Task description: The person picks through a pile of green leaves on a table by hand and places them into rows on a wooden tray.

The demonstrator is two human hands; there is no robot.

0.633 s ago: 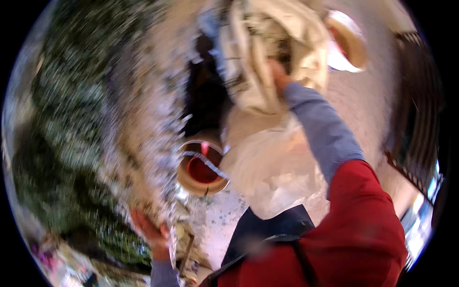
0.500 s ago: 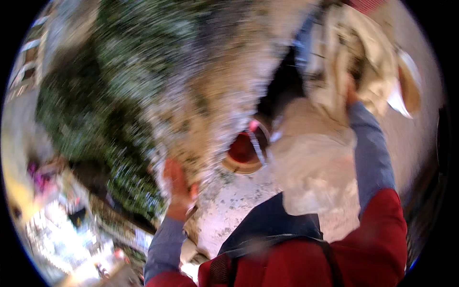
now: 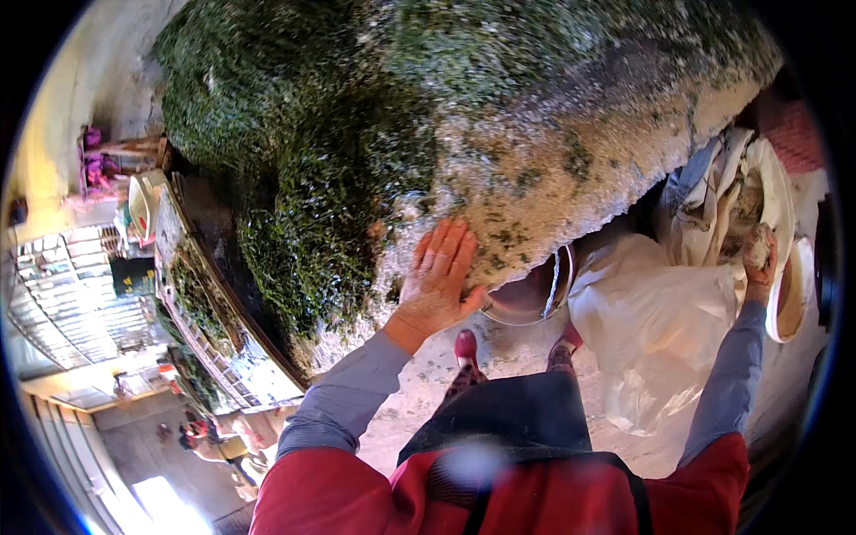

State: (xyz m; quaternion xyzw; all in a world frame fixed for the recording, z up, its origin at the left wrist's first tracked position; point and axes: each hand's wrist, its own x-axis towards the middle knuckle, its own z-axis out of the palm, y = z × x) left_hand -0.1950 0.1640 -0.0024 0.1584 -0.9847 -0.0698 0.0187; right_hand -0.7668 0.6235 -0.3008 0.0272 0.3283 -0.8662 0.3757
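Observation:
My left hand [image 3: 437,278] lies flat, fingers stretched out, over the near edge of a tabletop [image 3: 526,192] strewn with coarse pale grains and green scraps. Beyond it spreads a big heap of dark green, wet-looking shredded leaves [image 3: 312,178], perhaps seaweed, dusted with white grains. Far to the right, my right hand [image 3: 760,259] is closed around a pale greyish clump of what look like grains, at the mouth of an open whitish sack [image 3: 709,192]. The fingers partly hide that clump.
A bucket [image 3: 526,299] with a pale handle stands under the table edge. Translucent plastic sheeting [image 3: 655,321] hangs from the sack. A white-rimmed basin [image 3: 792,290] sits beside it. To the left are a framed trough [image 3: 241,303] with green scraps and a pinkish stool [image 3: 120,160].
The view has swung right and steadied. My right hand has come out of the sack's opening and now holds a clump. My left hand has settled flat on the grainy tabletop.

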